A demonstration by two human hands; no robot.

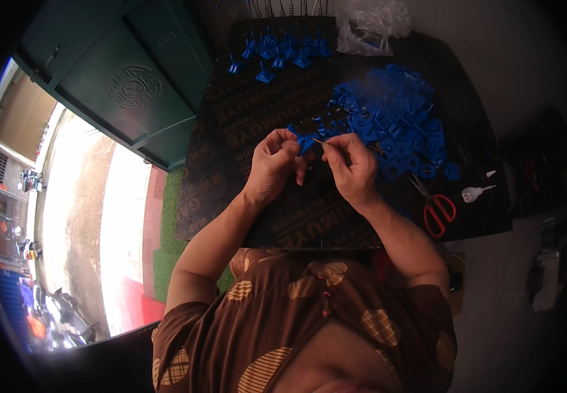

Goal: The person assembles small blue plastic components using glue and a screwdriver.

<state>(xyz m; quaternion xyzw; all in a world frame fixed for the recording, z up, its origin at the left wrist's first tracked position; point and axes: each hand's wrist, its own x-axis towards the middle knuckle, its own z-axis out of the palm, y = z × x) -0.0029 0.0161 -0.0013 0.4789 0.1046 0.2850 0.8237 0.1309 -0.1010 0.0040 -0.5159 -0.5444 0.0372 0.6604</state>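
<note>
Over the middle of the dark table, my left hand (273, 164) pinches a small blue plastic part (306, 141). Close beside it, my right hand (351, 169) is closed in a pinch on a thin copper-coloured pin (318, 141), whose tip points at the blue part. Whether the pin touches or enters the part is too small to tell. A large heap of flat blue plastic pieces (401, 118) lies just beyond and right of my right hand. Thin metal pins (376, 148) show at the heap's near edge.
Upright blue pieces with thin spikes (280, 49) stand at the table's far left. Crumpled clear plastic (372, 26) lies at the far edge. Red-handled scissors (437, 213) and a small white bottle (476, 193) lie at the right. A green metal door (126, 78) stands left.
</note>
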